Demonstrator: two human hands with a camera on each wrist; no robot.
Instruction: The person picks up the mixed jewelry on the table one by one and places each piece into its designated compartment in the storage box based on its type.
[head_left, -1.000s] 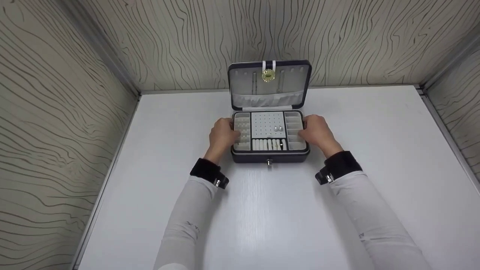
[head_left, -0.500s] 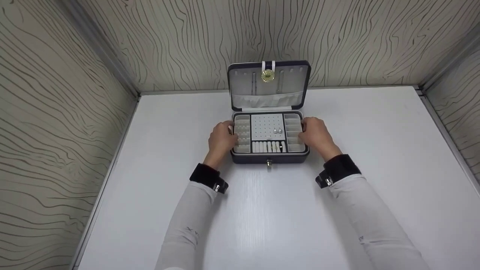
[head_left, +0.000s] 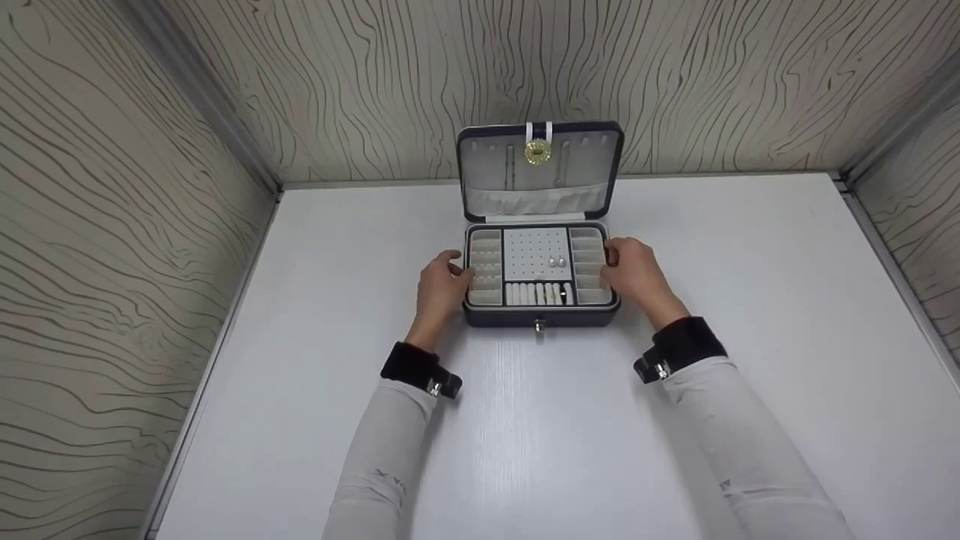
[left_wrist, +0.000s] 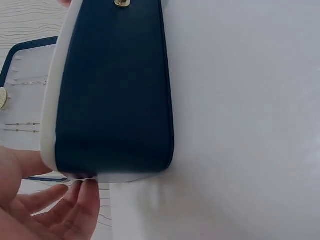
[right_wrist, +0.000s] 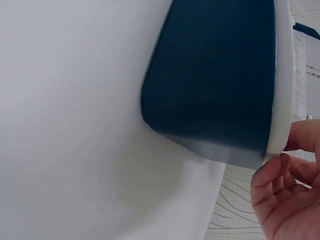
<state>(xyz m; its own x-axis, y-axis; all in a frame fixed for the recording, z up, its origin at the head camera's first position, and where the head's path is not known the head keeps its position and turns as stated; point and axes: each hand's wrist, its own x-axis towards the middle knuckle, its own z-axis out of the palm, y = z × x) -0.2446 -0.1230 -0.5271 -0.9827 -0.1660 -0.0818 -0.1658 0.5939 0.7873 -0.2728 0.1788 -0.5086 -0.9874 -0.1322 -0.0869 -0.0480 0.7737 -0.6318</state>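
A dark blue jewelry box [head_left: 495,318] stands on the table with its lid [head_left: 491,165] raised. Its pale tray [head_left: 525,244] has side compartments, a pegboard with a pair of pearl earrings [head_left: 557,262] and ring rolls [head_left: 536,293] along the front. My left hand [head_left: 441,291] holds the left side, thumb at the white rim and fingertips against the outer wall in the left wrist view. On the right side, my right hand [head_left: 639,274] pinches the rim between thumb and fingers, as the right wrist view shows. A round gold clasp [head_left: 537,152] hangs over the lid's top edge.
Thin necklaces [head_left: 511,166] hang inside the lid above a gathered pocket [head_left: 536,201]. A small metal catch [head_left: 539,327] sits on the box front. Wood-patterned panels [head_left: 360,97] rise behind the white table [head_left: 337,255] and at both sides.
The tray has sunk lower into the box, so its top sits below the rim. Both hands have slid slightly toward the front, and the left fingers have loosened from the side.
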